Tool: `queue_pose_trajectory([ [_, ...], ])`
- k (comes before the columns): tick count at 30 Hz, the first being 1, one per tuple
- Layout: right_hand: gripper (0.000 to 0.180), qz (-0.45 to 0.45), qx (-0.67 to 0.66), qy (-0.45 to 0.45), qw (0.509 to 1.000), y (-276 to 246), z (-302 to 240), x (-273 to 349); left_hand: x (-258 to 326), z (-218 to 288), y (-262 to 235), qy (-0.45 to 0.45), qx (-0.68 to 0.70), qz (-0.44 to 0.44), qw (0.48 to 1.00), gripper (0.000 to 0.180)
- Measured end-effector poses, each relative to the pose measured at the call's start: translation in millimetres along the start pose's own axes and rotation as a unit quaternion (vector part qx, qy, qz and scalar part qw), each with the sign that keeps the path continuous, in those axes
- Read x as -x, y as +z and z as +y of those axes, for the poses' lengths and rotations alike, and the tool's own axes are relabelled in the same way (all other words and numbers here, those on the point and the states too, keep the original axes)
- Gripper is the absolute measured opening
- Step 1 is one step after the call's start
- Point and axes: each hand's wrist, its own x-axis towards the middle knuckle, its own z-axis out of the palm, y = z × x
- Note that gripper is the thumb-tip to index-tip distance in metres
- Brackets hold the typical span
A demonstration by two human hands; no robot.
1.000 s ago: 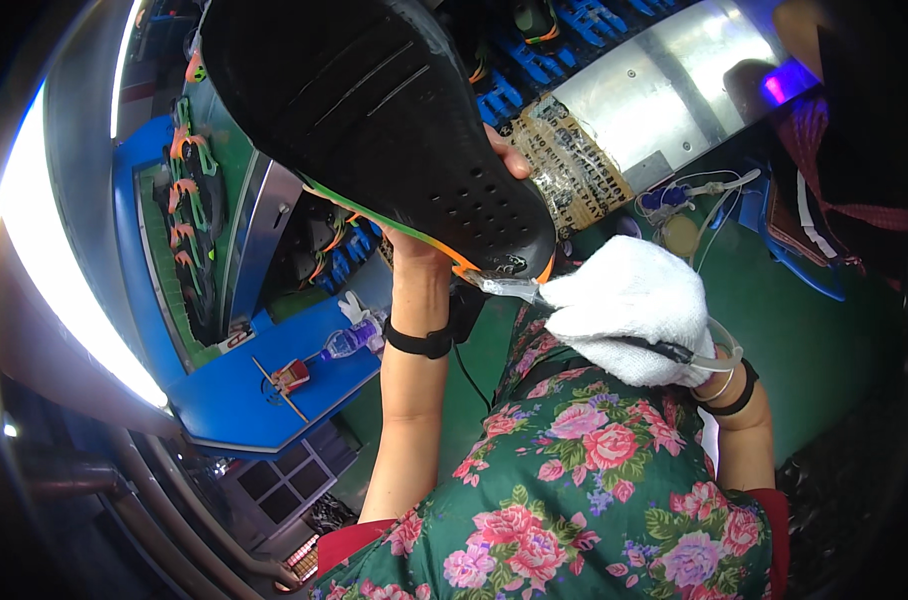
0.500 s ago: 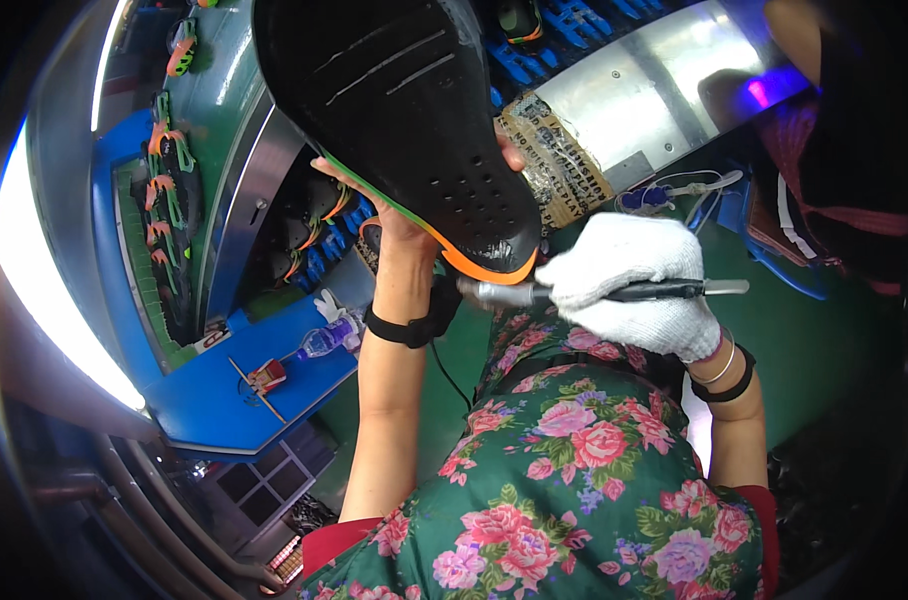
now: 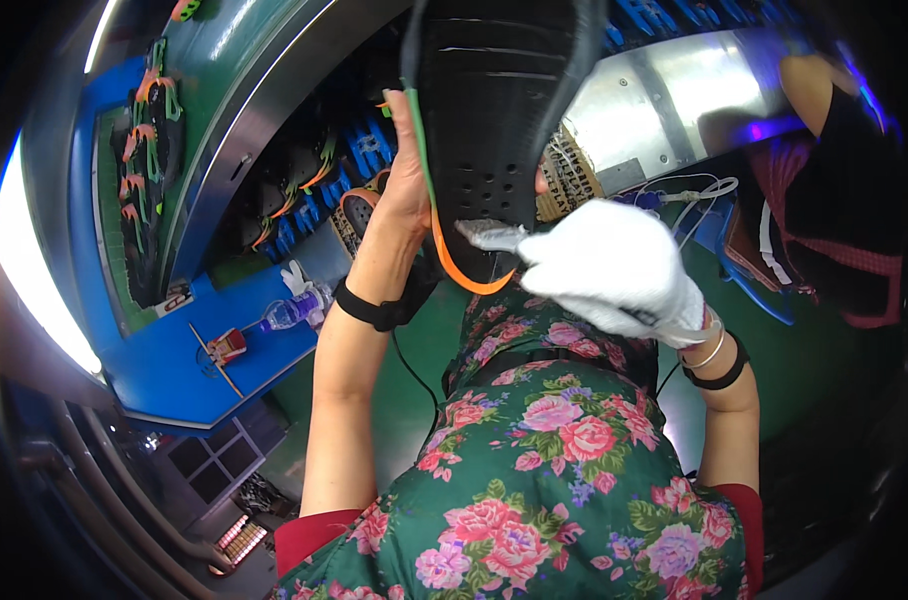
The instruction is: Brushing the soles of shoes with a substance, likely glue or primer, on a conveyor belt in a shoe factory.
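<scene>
Behind the shoe (image 3: 494,110) runs a steel conveyor (image 3: 674,100). Left hand (image 3: 406,190) grips its ridged black sole's orange-green edge; gloved right hand (image 3: 614,270), fingers closed, holds a grey brush (image 3: 489,236) against it.

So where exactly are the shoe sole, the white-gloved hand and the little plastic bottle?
black shoe sole (image 3: 499,120): head view, on the ribbed underside, mid-sole.
right hand (image 3: 614,270): head view, on the back of the white glove.
plastic bottle (image 3: 292,312): head view, on the clear body, lying on the blue shelf.
</scene>
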Motion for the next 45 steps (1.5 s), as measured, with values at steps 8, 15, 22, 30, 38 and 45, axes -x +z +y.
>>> queue_pose_trajectory([
  [8,0.031,-0.062,-0.180,0.028,0.981,0.4,4.9,-9.9,10.0,-1.0,-14.9,-0.058,-0.035,-0.089,0.994,0.097],
  [15,0.016,-0.117,-0.243,0.086,0.959,4.0,8.5,-27.1,15.6,-2.6,-16.0,-0.092,-0.177,-0.013,0.980,0.094],
  [22,0.016,-0.005,-0.253,0.260,0.932,2.2,6.1,-19.6,23.3,-27.4,-32.4,-0.134,0.094,-0.028,0.986,0.105],
  [30,0.014,0.094,-0.029,0.244,0.965,-10.6,2.5,-42.3,31.3,-76.5,-18.4,-0.005,0.194,0.060,0.979,0.050],
  [38,0.018,0.014,0.120,0.140,0.983,-9.5,-19.1,-43.9,49.7,-89.1,-20.4,0.044,0.176,0.035,0.983,0.052],
  [45,0.015,0.117,0.132,0.124,0.976,-2.5,-38.2,-39.9,73.0,-59.7,8.8,-0.006,0.424,-0.140,0.895,0.076],
])
